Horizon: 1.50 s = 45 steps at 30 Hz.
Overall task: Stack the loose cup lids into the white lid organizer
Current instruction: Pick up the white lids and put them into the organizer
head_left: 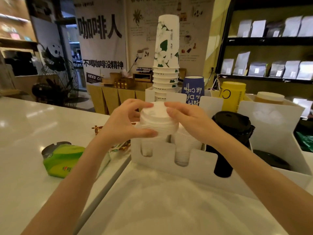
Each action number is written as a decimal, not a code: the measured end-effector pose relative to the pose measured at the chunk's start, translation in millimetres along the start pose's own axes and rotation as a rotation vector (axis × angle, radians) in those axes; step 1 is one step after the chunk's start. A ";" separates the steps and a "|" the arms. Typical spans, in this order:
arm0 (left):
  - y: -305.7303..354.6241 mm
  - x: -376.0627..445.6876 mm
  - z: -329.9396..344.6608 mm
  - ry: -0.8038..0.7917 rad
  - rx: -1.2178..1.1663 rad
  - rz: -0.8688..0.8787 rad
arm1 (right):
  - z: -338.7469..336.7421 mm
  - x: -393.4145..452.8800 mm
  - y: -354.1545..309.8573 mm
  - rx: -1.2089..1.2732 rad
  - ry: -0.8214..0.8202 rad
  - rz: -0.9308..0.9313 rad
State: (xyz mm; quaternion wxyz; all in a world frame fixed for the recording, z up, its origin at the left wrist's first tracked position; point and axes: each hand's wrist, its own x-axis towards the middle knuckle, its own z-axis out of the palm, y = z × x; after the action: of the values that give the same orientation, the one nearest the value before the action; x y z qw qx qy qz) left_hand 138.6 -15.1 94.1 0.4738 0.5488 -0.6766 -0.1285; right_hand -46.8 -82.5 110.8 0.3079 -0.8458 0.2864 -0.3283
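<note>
The white lids (158, 122), a short nested stack of them, sit gripped between both hands right above the leftmost slot of the white lid organizer (169, 160). The left hand (125, 122) wraps the stack's left side, thumb pressed along the lower rims, fingers curled over the top edge. The right hand (186, 119) closes in from the other side, fingertips on the top lid's rim, palm against the stack's right flank. Both hands are clamped on the lids, not spread.

Below, through the organizer's front cutouts, a column of clear lids (182, 155) shows in the second slot, and a tall stack of black lids (230, 133) fills the third, rising above the wall. Whether the held stack touches anything already in its slot cannot be told; the hands cover the join.

Behind the organizer stands a tall tower of floral paper cups (166, 53), a blue cup (193, 89) beside it, then a yellow cup (233, 95). On the white counter (25, 119) to the left lies a green packet (62, 160).
</note>
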 end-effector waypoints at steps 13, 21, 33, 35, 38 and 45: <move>-46.1 36.1 9.7 0.110 0.245 -0.122 | 11.4 68.9 26.4 -0.262 -0.133 0.059; -52.7 33.4 13.7 0.048 0.376 -0.157 | 23.2 74.2 39.7 -0.434 -0.218 0.105; -48.1 33.8 15.5 -0.103 0.525 -0.164 | 31.7 73.1 40.9 -0.687 -0.226 0.060; -45.4 34.3 11.3 -0.184 0.553 -0.192 | 31.4 71.8 40.9 -0.721 -0.209 0.023; -44.1 34.6 8.0 -0.268 0.579 -0.211 | 31.7 71.9 40.6 -0.778 -0.209 0.014; -45.9 35.0 9.4 -0.288 0.632 -0.207 | 35.4 69.8 39.8 -0.940 -0.211 -0.005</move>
State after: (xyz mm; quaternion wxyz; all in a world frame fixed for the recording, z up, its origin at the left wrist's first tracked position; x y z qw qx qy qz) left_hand 161.6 -65.3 74.9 0.1651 0.7102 -0.6834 -0.0361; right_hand 11.1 -144.4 88.0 -0.0811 -0.9228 0.3688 -0.0766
